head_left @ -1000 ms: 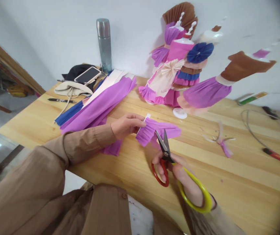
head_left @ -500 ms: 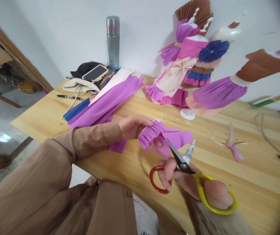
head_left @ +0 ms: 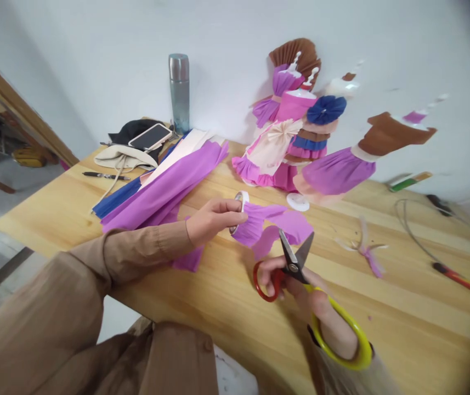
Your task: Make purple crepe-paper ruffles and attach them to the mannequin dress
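Note:
My left hand [head_left: 212,219] pinches a gathered piece of purple crepe paper [head_left: 271,227] together with a small white ring or roll [head_left: 241,200] just above the wooden table [head_left: 235,296]. In my right hand [head_left: 300,293] are scissors [head_left: 296,263] with one red and one yellow handle. Their blades stand open, tips right under the paper's lower edge. My fingers are through the handles.
Long folded sheets of purple, blue and cream crepe paper [head_left: 164,181] lie at the left. Behind them are a phone [head_left: 149,136] on a bag and a metal flask [head_left: 179,90]. Paper-dressed dolls [head_left: 296,137] stand at the back. Paper scraps [head_left: 366,249], a cable and a red tool [head_left: 463,280] lie at the right.
The scissors went from shut beside the paper to open at its lower edge. My left hand turned the paper and now shows a white ring between the fingers.

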Tool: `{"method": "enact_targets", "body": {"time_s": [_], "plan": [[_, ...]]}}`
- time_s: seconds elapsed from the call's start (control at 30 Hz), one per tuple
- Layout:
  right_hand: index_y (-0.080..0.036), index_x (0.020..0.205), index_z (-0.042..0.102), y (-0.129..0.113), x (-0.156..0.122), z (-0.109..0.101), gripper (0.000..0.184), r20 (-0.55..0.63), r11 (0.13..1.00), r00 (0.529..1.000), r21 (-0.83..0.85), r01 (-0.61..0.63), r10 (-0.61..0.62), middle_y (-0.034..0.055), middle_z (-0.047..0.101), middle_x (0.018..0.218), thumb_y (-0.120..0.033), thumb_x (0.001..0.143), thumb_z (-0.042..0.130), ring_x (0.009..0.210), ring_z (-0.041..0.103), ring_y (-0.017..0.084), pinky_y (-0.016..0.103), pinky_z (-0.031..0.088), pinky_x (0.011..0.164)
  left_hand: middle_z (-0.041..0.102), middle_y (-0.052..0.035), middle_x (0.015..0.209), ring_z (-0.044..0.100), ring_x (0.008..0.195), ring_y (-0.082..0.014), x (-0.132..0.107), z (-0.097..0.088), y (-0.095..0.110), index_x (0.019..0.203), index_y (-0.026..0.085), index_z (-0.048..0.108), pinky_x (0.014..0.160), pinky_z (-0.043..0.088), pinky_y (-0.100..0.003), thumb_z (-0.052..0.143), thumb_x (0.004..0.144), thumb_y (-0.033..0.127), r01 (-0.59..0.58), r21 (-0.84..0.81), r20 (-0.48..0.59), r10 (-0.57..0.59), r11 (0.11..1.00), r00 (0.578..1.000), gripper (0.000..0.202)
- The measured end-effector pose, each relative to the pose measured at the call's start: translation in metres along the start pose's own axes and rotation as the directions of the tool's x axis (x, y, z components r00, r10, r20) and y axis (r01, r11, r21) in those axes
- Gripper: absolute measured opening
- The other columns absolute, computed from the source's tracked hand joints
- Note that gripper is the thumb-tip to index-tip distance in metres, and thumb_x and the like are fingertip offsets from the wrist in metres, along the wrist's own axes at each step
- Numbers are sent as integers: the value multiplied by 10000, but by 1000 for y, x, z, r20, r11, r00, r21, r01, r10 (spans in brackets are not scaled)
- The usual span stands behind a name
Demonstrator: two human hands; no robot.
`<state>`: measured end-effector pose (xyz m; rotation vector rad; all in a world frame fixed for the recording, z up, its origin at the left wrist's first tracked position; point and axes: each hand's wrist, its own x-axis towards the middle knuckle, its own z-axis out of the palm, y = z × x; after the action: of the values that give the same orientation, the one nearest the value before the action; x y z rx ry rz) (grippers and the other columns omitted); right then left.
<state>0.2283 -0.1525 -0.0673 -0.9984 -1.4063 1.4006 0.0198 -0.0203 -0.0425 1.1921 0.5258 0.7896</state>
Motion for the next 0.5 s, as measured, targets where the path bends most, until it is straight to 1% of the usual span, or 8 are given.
{"method": "enact_targets", "body": {"time_s": [0.07,0.13,0.23,0.37,0.43,0.5], "plan": [[-198,1169,633,3,-1,-1,588,-45,998,999,-62,11,-14,76,609,902,-690,902,452,704,539,176,310,431,605,519,12,569,492,609,-109,-1,1,2,570,146,557,685,409,-289,757,731,427,-41,56,-8,42,998,999,381],[-193,1178,620,7,-2,-2,539,-60,992,998,-125,-3,-4,56,589,837,-641,926,458,650,516,160,294,412,559,504,12,591,473,623,-106,-2,2,4,577,144,540,684,390,-288,725,760,442,-56,93,-8,57,994,998,396],[-174,1175,608,11,0,-1,545,-32,981,999,-188,-42,37,43,567,795,-636,933,452,617,505,152,284,402,522,488,14,608,455,631,-105,-4,4,6,598,141,532,673,375,-284,699,780,472,-25,117,42,20,993,999,413],[-162,1201,608,9,3,3,595,-43,974,998,-220,-53,44,62,589,837,-663,921,452,641,532,161,288,434,532,492,12,631,464,651,-108,-8,7,6,607,138,535,678,385,-279,700,781,491,15,181,116,-36,983,993,427],[-176,1168,629,6,4,4,575,-62,975,997,-215,-58,45,73,611,852,-666,907,477,656,549,176,306,452,545,519,2,656,496,677,-121,-9,8,7,618,137,551,694,408,-286,699,786,479,33,214,144,-65,976,987,409],[-195,1102,658,2,5,6,541,-80,978,996,-201,-63,48,72,617,825,-670,882,519,655,551,196,334,458,557,552,-9,687,535,718,-140,-9,9,6,630,135,571,724,433,-297,713,781,456,49,231,159,-88,972,983,382]]}}
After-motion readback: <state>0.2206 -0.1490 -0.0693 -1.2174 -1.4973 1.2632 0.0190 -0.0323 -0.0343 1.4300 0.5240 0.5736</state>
